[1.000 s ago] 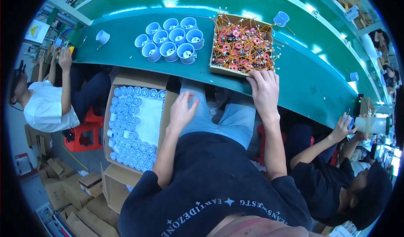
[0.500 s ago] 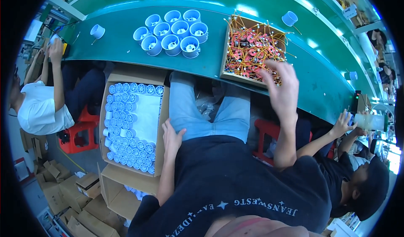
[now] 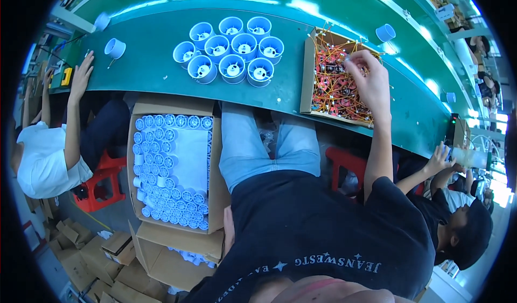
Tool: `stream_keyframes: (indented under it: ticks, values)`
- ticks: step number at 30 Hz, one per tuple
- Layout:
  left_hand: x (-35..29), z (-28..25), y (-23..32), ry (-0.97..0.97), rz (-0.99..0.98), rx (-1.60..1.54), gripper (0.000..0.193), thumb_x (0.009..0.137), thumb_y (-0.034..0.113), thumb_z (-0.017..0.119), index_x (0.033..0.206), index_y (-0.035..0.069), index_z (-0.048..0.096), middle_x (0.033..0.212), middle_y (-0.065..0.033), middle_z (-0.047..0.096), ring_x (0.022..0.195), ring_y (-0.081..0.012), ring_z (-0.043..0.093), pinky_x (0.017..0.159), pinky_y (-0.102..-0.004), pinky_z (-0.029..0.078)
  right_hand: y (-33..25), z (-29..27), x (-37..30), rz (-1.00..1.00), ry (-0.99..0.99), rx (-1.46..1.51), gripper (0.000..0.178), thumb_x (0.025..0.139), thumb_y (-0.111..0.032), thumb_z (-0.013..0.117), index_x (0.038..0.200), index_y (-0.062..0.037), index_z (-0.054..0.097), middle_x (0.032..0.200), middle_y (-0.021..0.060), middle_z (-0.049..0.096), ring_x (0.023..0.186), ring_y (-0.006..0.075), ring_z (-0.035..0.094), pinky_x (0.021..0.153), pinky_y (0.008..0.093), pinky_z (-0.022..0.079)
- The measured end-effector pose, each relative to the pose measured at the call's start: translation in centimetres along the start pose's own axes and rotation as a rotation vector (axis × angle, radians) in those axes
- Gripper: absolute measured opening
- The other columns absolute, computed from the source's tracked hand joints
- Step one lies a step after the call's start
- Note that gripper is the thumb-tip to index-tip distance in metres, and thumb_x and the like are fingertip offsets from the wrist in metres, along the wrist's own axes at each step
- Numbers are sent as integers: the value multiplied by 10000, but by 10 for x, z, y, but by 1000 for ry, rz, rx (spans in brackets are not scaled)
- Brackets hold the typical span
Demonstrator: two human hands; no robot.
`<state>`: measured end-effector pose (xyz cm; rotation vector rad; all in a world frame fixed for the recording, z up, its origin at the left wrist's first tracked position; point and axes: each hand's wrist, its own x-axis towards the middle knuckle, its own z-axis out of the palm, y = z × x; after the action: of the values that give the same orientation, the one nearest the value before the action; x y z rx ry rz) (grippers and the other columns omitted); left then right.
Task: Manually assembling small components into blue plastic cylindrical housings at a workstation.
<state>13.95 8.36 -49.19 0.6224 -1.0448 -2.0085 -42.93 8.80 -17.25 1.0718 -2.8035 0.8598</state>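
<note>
My right hand (image 3: pixel 369 79) reaches over a shallow cardboard tray (image 3: pixel 306 71) full of small red parts with orange and yellow wires. Its fingertips are pinched together at the tray's far side on what looks like one of the small wired parts (image 3: pixel 348 61). To the left of the tray, several pale blue round cups (image 3: pixel 231 53) stand in a cluster on the green table (image 3: pixel 156 77). My left hand (image 3: pixel 228 230) is pulled back against my side. Only a narrow strip of it shows beside an open carton (image 3: pixel 216 187) of white tubes at my left knee.
Single blue cups (image 3: pixel 114 48) (image 3: pixel 385 32) stand apart on the table. A person in white (image 3: pixel 40 160) sits at my left with a hand on the table edge. Another person in black (image 3: pixel 463 225) sits at my right. Red stools (image 3: pixel 102 187) and flattened cartons (image 3: pixel 91 260) are on the floor.
My right hand went from the tray's near edge to its far side and pinched together. My left hand slid back from the carton's rim to my side.
</note>
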Motion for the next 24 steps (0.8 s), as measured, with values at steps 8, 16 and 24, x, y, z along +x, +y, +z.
stream_keyframes:
  ticks: [8, 16, 24]
  values:
    - [27, 56, 95, -168, -948, 1169, 282, 950, 170, 443, 1089, -11, 607, 1013, -160, 641, 966, -274, 600, 873, -361, 447, 8, -28, -50, 27, 197, 726, 159, 900, -65, 585, 1029, 21, 550, 939, 112, 622, 858, 180, 627, 815, 300, 489]
    - [298, 262, 106, -15, 150, 986, 303, 820, 196, 704, 1043, 12, 612, 893, -120, 640, 785, -247, 619, 713, -321, 494, -11, -13, -53, -99, 197, 1017, 190, 892, -12, 523, 1080, 8, 501, 964, 126, 570, 830, 198, 598, 784, 331, 485]
    - [330, 334, 70, 225, 437, 1433, 642, 748, 426, 746, 1176, 1, 526, 1069, -151, 512, 1030, -323, 456, 901, -437, 354, -11, 20, -76, -83, 209, 1051, 161, 897, -5, 524, 1055, 4, 500, 971, 102, 539, 815, 168, 583, 717, 300, 498]
